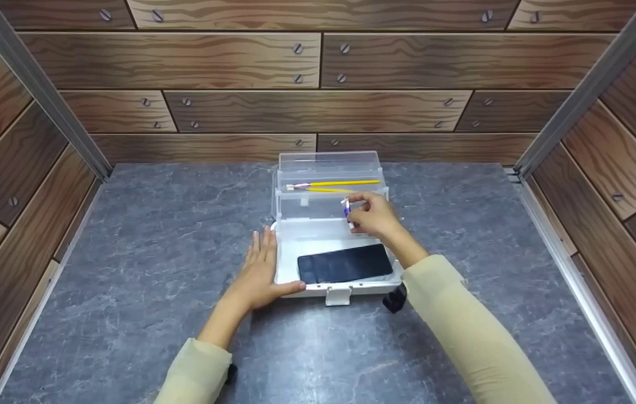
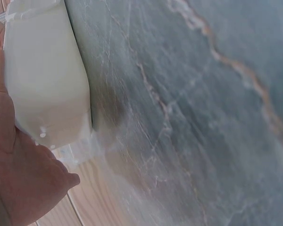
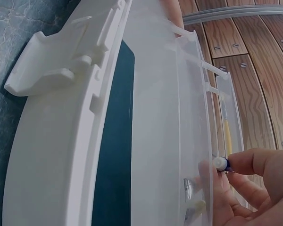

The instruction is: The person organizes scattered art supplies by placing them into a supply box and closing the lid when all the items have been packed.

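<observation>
A white box (image 1: 286, 247) with its clear tiered trays (image 1: 329, 160) raised stands in the middle of the table. My left hand (image 1: 259, 280) rests against its left side, fingers straight and thumb on the front rim; the box's white wall (image 2: 47, 70) fills that wrist view's upper left. Over the clear trays, my right hand (image 1: 374, 216) pinches a small blue tube (image 1: 347, 209) with a white cap, the cap pointing toward the right wrist camera. A black smartphone (image 1: 346, 264) lies flat in the box's base.
Two yellow-handled paintbrushes (image 1: 346, 183) lie in the upper trays. A white latch (image 1: 338, 296) hangs open at the box's front. Grey marbled tabletop (image 1: 155, 241) surrounds the box, with wood-patterned walls (image 1: 239, 112) at the back and sides.
</observation>
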The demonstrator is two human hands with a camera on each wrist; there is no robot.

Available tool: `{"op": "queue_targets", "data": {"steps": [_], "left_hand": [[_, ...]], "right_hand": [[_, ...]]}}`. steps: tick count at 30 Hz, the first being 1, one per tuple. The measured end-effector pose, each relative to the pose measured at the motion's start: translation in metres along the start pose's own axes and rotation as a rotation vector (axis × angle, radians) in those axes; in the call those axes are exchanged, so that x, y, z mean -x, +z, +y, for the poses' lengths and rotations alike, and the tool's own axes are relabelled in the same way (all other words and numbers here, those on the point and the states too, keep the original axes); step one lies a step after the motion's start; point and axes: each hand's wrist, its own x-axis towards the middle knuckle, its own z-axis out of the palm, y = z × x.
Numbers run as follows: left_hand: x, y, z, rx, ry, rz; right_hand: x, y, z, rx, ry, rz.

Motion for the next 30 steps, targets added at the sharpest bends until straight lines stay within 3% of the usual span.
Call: {"op": "queue_targets", "data": {"steps": [8, 16, 26, 30], "left_hand": [[0.001, -0.001, -0.001, -0.007, 0.003, 0.002], [0.0, 0.0, -0.001, 0.0, 0.014, 0.008], [-0.001, 0.002, -0.001, 0.021, 0.005, 0.012], [0.0, 0.002, -0.002, 0.045, -0.004, 0.005]], "right_hand": [[0.0, 0.002, 0.0, 0.024, -0.01, 0.007], [0.002, -0.004, -0.001, -0.037, -0.007, 0.003], [0.008, -0.027, 0.003, -0.078, 0.003, 0.032], [0.009, -0.044, 0.006, -0.157, -0.024, 0.042]]}}
